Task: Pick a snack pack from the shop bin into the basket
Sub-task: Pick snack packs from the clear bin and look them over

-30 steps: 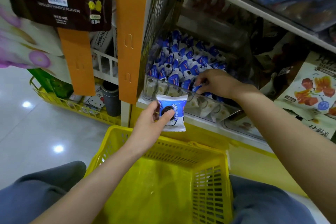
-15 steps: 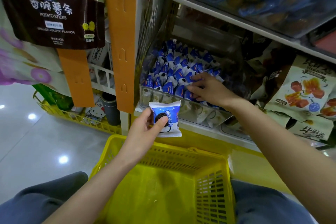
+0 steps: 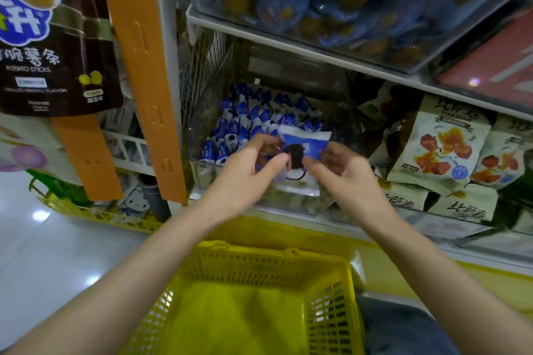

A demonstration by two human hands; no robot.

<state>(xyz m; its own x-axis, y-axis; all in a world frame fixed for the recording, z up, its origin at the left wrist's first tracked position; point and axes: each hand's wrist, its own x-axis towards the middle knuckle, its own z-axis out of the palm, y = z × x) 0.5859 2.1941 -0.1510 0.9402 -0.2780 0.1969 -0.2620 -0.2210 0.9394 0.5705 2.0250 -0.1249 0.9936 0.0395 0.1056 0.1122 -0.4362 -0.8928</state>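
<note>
A blue-and-white snack pack [image 3: 302,147] with a dark cookie picture is held up in front of the clear shop bin [image 3: 202,173]. My left hand [image 3: 248,170] pinches its left side and my right hand [image 3: 343,173] pinches its right side. The bin behind holds several more blue-and-white packs [image 3: 245,121]. A yellow plastic basket [image 3: 277,271] rests on my lap below both hands, and nothing is visible inside it.
An orange shelf upright [image 3: 144,66] stands left of the bin. A shelf of clear tubs [image 3: 317,3] hangs above. Beige snack bags [image 3: 441,153] fill the shelf to the right. A dark potato sticks bag [image 3: 52,52] hangs top left. Another yellow basket [image 3: 95,216] sits on the floor.
My right hand came out of the bin and met my left hand. The pack, held by the left hand alone before, has risen and both hands now hold it. The camera has tilted up.
</note>
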